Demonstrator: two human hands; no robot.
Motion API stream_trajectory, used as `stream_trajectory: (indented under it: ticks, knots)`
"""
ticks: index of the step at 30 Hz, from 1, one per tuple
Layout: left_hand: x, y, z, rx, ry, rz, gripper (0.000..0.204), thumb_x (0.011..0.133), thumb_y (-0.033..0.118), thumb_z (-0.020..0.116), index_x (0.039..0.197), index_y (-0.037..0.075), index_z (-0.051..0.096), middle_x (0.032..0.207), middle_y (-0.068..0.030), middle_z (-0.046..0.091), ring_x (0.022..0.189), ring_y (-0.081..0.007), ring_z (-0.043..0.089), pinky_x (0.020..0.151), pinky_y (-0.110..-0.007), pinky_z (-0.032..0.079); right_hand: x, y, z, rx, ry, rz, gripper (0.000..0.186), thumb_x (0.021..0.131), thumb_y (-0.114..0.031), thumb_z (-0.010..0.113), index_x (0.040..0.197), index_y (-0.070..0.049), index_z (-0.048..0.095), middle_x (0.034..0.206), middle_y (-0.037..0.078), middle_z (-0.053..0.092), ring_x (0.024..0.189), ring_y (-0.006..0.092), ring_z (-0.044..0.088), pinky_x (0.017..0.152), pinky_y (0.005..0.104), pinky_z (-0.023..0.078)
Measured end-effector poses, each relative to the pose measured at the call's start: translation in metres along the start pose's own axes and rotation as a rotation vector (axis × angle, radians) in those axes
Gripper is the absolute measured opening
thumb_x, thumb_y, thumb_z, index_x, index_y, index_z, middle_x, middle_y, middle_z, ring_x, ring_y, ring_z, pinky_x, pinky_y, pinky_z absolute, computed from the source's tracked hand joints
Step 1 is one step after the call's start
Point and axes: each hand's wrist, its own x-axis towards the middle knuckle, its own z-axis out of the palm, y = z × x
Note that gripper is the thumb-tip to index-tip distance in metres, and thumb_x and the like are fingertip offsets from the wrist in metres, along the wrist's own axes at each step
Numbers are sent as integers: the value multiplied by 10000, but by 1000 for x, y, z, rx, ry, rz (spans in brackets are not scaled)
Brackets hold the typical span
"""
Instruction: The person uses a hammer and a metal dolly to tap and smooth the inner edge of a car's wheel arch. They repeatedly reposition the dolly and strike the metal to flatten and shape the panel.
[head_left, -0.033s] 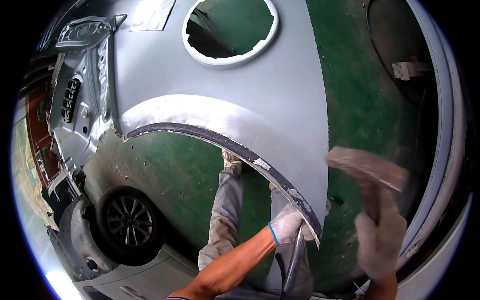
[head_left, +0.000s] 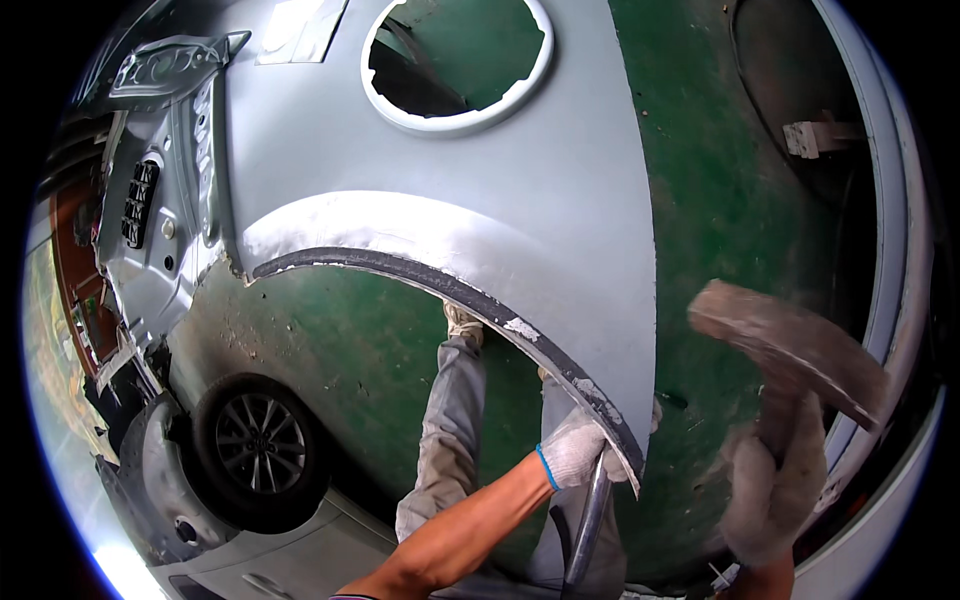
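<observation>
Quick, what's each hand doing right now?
Left hand: closed on the edge of the silver car panel.
Right hand: closed on a hammer, blurred.

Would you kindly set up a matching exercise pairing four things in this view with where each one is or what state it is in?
Things:
1. Silver car body panel
2. Left hand in white glove
3. Right hand in white glove
4. Black alloy wheel

Places or states:
A. Lower left, on a parked car
B. Raised, blurred, holding a hammer-like tool
C. At the panel's lower arch edge
D. Has a round cut-out near the top

Pairs: 1-D, 2-C, 3-B, 4-A
</observation>
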Motion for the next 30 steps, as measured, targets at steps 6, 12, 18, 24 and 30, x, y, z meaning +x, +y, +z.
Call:
stream_trajectory:
  ticks: [6, 12, 18, 24, 30]
  knots:
    - [3, -7, -15, -31, 28, -5, 168, 972, 183, 694, 1043, 31, 682, 760, -30, 654, 584, -101, 615, 486, -236, 496, 5, 26, 11, -272, -262, -90, 610, 911, -25, 580, 1508, 3, 455, 1099, 230, 748, 885, 364, 759, 783, 358, 601]
    - [1, -10, -22, -49, 45, -2, 233, 1023, 268, 640, 1062, 43, 687, 817, -34, 682, 650, -96, 656, 530, -234, 531, 1, 19, 7, -16, -211, 23, 661, 865, 36, 598, 1505, 45, 437, 1163, 230, 747, 985, 328, 772, 822, 335, 597]
    - [4, 1, -3, 0, -19, 6, 207, 945, 195, 753, 1052, 36, 674, 751, -14, 620, 595, -92, 599, 477, -234, 476, 3, 9, -5, -100, -128, 45, 615, 892, -12, 621, 1479, 69, 454, 1093, 222, 760, 839, 337, 772, 734, 335, 593]
    - [1, -3, 2, 15, 158, -26, 166, 1025, 198, 582, 1110, 64, 632, 644, -25, 573, 456, -123, 505, 412, -285, 359, 6, 27, 7, -372, -323, -75, 570, 922, -101, 621, 1473, -10, 507, 922, 185, 742, 675, 343, 718, 609, 373, 564]
    - [-1, -9, -30, -217, 51, 19, 202, 1057, 206, 593, 1142, 57, 700, 932, -52, 735, 793, -160, 716, 664, -305, 607, 2, 29, 7, -61, -188, -21, 571, 936, -153, 675, 1451, 35, 517, 995, 202, 760, 871, 348, 773, 721, 359, 599]
